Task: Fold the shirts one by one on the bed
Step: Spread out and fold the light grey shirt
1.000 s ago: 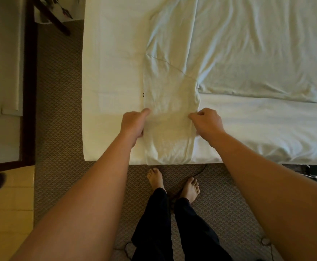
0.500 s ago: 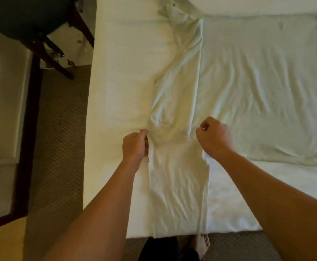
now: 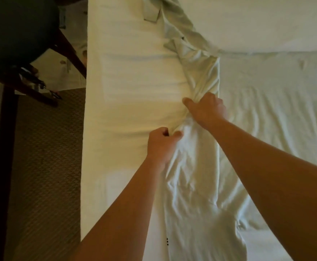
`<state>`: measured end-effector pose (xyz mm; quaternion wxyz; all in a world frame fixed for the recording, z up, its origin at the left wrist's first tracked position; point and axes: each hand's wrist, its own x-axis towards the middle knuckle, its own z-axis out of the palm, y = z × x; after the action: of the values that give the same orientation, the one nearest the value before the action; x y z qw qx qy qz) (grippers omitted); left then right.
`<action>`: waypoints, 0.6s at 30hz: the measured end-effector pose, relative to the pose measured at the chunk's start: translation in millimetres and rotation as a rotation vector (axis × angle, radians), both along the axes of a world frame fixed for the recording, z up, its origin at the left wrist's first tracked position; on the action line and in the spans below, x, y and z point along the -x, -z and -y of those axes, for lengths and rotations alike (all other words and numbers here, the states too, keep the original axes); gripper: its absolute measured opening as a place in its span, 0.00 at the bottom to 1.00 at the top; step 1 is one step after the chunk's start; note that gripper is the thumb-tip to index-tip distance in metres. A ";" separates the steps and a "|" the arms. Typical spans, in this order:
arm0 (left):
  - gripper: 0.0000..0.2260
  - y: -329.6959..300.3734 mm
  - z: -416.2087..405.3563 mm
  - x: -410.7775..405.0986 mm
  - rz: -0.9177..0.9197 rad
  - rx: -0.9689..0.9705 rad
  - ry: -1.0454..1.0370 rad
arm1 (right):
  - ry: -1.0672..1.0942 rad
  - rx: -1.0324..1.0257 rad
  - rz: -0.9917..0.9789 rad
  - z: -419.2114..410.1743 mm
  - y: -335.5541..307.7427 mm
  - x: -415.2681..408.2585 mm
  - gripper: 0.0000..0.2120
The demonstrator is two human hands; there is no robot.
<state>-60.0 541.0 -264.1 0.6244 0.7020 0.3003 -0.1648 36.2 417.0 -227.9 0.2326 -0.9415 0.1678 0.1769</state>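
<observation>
Shirt (image 3: 195,185) lies lengthwise on bed (image 3: 127,91), bunched at mid-length. Left hand (image 3: 161,146) pinches its left edge, fingers curled; right hand (image 3: 206,108), farther up, grips gathered cloth. Second shirt (image 3: 276,113) spread flat alongside

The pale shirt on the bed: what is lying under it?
Under the shirt is the white bed, bare on its left, with a spread pale sheet on its right. Both hands grip the shirt's fabric. Whatever lies directly beneath the shirt is covered.
</observation>
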 end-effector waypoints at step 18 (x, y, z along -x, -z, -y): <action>0.18 -11.4 -51.2 83.6 -0.133 0.148 -0.367 | -0.341 -0.188 0.000 -95.9 -5.1 -12.0 0.08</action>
<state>-143.5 592.3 -252.7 0.6725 0.5754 0.4509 -0.1158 48.2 512.9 -222.9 0.2862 -0.9305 -0.0112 0.2284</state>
